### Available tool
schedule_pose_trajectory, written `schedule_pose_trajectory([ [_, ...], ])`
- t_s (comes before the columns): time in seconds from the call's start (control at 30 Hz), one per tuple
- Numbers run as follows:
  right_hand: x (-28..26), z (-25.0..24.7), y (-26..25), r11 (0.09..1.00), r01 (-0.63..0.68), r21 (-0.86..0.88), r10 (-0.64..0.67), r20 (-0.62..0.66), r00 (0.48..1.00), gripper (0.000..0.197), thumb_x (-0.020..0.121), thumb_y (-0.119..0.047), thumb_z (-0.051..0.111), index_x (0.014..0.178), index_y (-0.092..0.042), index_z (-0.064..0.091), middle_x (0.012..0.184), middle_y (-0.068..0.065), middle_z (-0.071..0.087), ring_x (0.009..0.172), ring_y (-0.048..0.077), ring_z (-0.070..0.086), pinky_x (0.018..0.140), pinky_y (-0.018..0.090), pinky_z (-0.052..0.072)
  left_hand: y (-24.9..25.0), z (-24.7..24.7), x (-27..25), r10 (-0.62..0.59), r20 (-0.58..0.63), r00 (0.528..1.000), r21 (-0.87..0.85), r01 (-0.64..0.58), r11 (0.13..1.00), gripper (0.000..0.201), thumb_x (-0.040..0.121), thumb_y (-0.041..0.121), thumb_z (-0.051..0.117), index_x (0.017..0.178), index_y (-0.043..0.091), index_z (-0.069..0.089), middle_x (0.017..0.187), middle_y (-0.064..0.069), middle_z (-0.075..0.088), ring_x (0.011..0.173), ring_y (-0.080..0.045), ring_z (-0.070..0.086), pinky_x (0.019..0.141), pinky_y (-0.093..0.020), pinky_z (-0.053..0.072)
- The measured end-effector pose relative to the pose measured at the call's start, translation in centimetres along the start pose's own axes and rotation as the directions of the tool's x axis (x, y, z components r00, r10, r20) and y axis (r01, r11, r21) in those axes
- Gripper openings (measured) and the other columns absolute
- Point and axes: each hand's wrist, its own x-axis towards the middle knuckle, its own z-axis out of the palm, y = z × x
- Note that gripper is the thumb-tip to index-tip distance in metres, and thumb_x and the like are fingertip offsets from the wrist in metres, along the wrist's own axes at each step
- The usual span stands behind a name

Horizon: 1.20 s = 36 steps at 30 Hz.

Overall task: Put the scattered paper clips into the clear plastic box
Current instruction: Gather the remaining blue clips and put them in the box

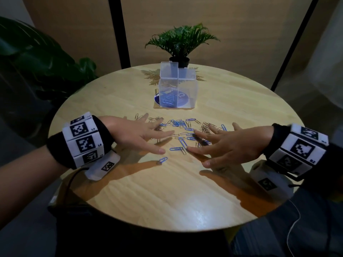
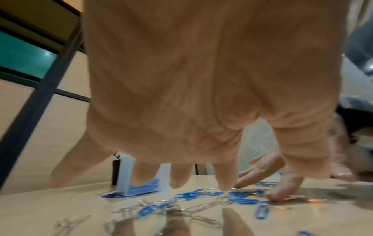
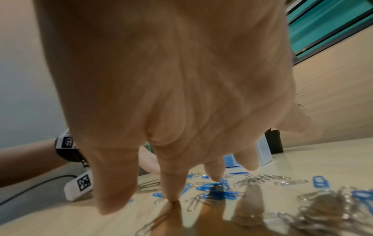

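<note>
So from the head view, both hands are hovering low over the round wooden table with fingers spread apart and holding nothing: left hand coming in from one side, right hand from the other, and the scattered paper clips are lying in a loose band between and under the fingertips, blue ones mixed with silver ones. One stray blue clip is sitting a bit nearer the person, apart from the rest. The clear plastic box is standing farther back on the table with its lid flipped up, on a blue round sticker or coaster, just in front of a small potted plant. A few blue clips are already lying in the bottom of it, so I'd say the job's started but most of it is still to do. Left wrist view: the palm is filling the frame, fingers straight and splayed, tips right above the clips, with the box showing behind them. Right wrist view: same deal, fingers stretched out and apart, one tip looking like it's touching the table beside the clips, though it's blurry. My guess is they're getting ready to rake the pile together.
</note>
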Motion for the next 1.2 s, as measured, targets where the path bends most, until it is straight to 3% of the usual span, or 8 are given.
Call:
schedule_pose_trajectory([
  [0.07,-0.3,0.5,0.2,0.999,-0.024,-0.029,0.024,0.010,1.000,0.060,0.086,-0.069,0.019,0.134,-0.065,-0.016,0.153,-0.013,-0.033,0.143,0.026,-0.029,0.105,0.075,-0.007,0.8,0.7,-0.2,0.054,0.032,0.998,0.060,-0.056,0.997,0.074,0.068,0.080,0.025,0.134,0.066,-0.005,0.155,0.011,-0.029,0.141,-0.028,-0.029,0.110,-0.069,-0.001],
  [0.23,-0.7,0.4,0.8,0.993,-0.090,-0.072,0.088,-0.027,0.996,0.068,0.083,-0.072,0.019,0.139,-0.057,-0.017,0.154,-0.009,-0.031,0.143,0.026,-0.029,0.106,0.073,-0.008,1.8,1.6,-0.4,0.095,0.054,0.994,0.108,-0.100,0.989,0.076,0.073,0.080,0.029,0.137,0.063,-0.008,0.154,0.012,-0.029,0.140,-0.026,-0.034,0.109,-0.070,-0.002],
  [0.4,0.0,0.0,-0.4,0.996,-0.054,-0.075,0.051,-0.039,0.998,0.064,0.086,-0.069,0.020,0.140,-0.058,-0.014,0.156,-0.008,-0.028,0.144,0.026,-0.026,0.106,0.073,-0.006,2.2,0.8,0.7,0.073,-0.040,0.997,0.110,-0.068,0.992,0.093,0.076,0.077,0.037,0.144,0.043,-0.017,0.155,0.012,-0.027,0.140,-0.022,-0.032,0.112,-0.066,-0.003],
  [0.57,-0.6,-0.3,-1.5,0.997,0.028,-0.075,-0.034,-0.080,0.996,0.065,0.091,-0.063,0.021,0.145,-0.049,-0.012,0.157,-0.012,-0.024,0.144,0.021,-0.026,0.108,0.072,-0.006,2.9,0.1,1.9,0.193,-0.074,0.978,0.105,-0.185,0.977,0.087,0.089,0.062,0.040,0.150,0.027,-0.011,0.157,0.011,-0.022,0.141,-0.014,-0.030,0.117,-0.055,-0.004],
  [0.73,-2.4,0.8,-2.4,0.996,0.067,-0.051,-0.072,-0.116,0.991,0.072,0.090,-0.063,0.020,0.151,-0.032,-0.004,0.159,-0.017,-0.009,0.146,0.014,-0.016,0.114,0.064,-0.001,3.1,-0.3,2.9,0.249,-0.106,0.963,0.051,-0.245,0.968,0.085,0.093,0.043,0.050,0.151,0.017,-0.006,0.159,0.004,-0.017,0.144,-0.015,-0.024,0.119,-0.033,-0.006],
  [0.9,-2.3,1.8,-3.3,0.992,0.099,-0.076,-0.105,-0.088,0.991,0.066,0.092,-0.061,0.017,0.149,-0.037,-0.006,0.160,-0.011,-0.012,0.149,0.018,-0.005,0.117,0.058,0.007,3.5,-0.4,3.3,0.238,-0.066,0.969,0.121,-0.229,0.966,0.086,0.091,0.048,0.050,0.151,0.020,-0.005,0.159,0.006,-0.014,0.145,-0.014,-0.020,0.120,-0.039,-0.002],
  [1.03,-2.9,1.6,-3.0,0.990,0.076,-0.118,-0.098,-0.188,0.977,0.070,0.091,-0.062,0.019,0.151,-0.030,0.004,0.160,-0.011,-0.002,0.149,0.016,0.004,0.116,0.058,0.016,3.2,0.0,2.1,0.244,-0.088,0.966,0.203,-0.223,0.954,0.089,0.086,0.059,0.044,0.152,0.019,0.001,0.160,0.005,-0.011,0.145,-0.013,-0.019,0.120,-0.040,0.004],
  [1.2,-2.7,1.9,-3.9,0.983,0.161,-0.091,-0.176,-0.198,0.964,0.069,0.094,-0.058,0.020,0.152,-0.027,0.001,0.160,-0.016,-0.004,0.148,0.007,-0.002,0.118,0.056,0.009,1.6,1.4,0.6,0.226,-0.089,0.970,0.220,-0.202,0.954,0.083,0.091,0.055,0.044,0.151,0.023,-0.003,0.159,0.009,-0.013,0.144,-0.009,-0.021,0.120,-0.048,-0.003],
])
